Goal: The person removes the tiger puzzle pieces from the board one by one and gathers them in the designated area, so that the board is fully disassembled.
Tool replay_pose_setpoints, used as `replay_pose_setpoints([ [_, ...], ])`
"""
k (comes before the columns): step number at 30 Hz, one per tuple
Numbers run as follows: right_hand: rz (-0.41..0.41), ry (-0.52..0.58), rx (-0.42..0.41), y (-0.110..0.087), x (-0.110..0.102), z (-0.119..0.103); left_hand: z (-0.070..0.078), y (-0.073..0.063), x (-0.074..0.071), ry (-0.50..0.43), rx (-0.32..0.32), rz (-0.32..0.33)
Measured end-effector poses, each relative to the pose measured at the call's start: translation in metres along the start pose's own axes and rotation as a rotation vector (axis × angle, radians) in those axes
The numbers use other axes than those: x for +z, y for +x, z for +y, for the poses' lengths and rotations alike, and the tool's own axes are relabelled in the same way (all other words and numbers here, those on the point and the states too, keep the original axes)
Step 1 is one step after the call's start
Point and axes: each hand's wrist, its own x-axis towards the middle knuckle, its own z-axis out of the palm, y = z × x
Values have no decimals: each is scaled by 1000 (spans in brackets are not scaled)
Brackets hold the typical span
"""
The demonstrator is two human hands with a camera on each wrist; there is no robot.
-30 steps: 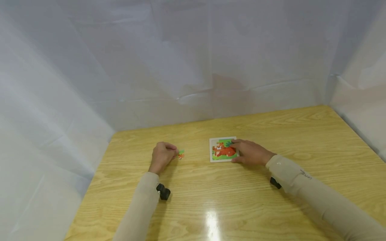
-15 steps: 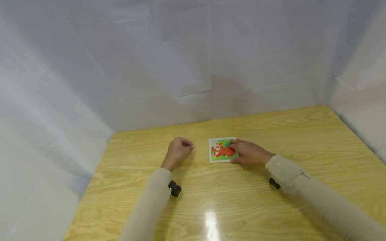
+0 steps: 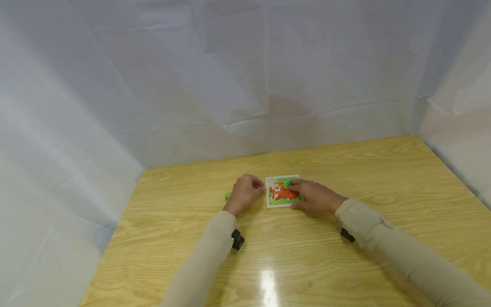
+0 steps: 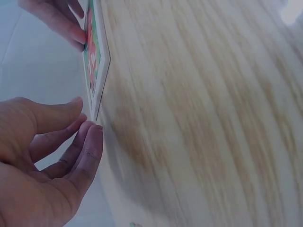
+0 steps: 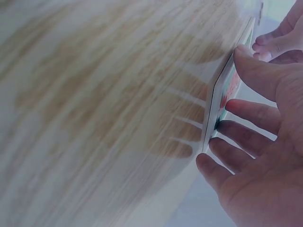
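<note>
A square picture puzzle (image 3: pixel 283 197) with a white frame and an orange tiger on green lies flat on the table. Its upper left corner shows a pale gap without picture. My right hand (image 3: pixel 317 196) holds the puzzle's right side, thumb at the near edge and fingertips on the picture and far edge. My left hand (image 3: pixel 246 192) is right at the frame's left edge, its thumb and fingers drawn together in a pinch on a small puzzle piece, mostly hidden by the fingertips. Behind the left hand, a green puzzle piece (image 3: pixel 228 195) lies partly covered on the table.
The wooden table (image 3: pixel 307 264) has light glare near its front. White sheeting (image 3: pixel 215 85) hangs behind it and along both sides. A small black camera (image 3: pixel 237 239) sits on the left wrist, another black camera (image 3: pixel 347 234) on the right.
My left hand has moved right from the loose pieces to the puzzle's left edge, leaving a green piece behind. The right hand and the puzzle stay almost where they were.
</note>
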Motion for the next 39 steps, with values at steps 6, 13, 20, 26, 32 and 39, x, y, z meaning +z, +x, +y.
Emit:
replay_pose_setpoints([
  [6, 11, 17, -13, 1, 2, 2, 2, 3, 5, 6, 29, -48],
  [13, 22, 25, -29, 2, 3, 0, 2, 6, 9, 41, 6, -72],
  [20, 32, 22, -34, 2, 2, -1, 3, 8, 10, 61, 11, -74],
  [26, 28, 19, -15, 0, 2, -1, 5, 8, 11, 66, -4, -77],
  [32, 29, 23, -6, 0, 5, 0, 6, 9, 10, 58, -22, -82],
  [39, 25, 24, 7, 0, 4, -3, 7, 9, 10, 42, -38, -82],
])
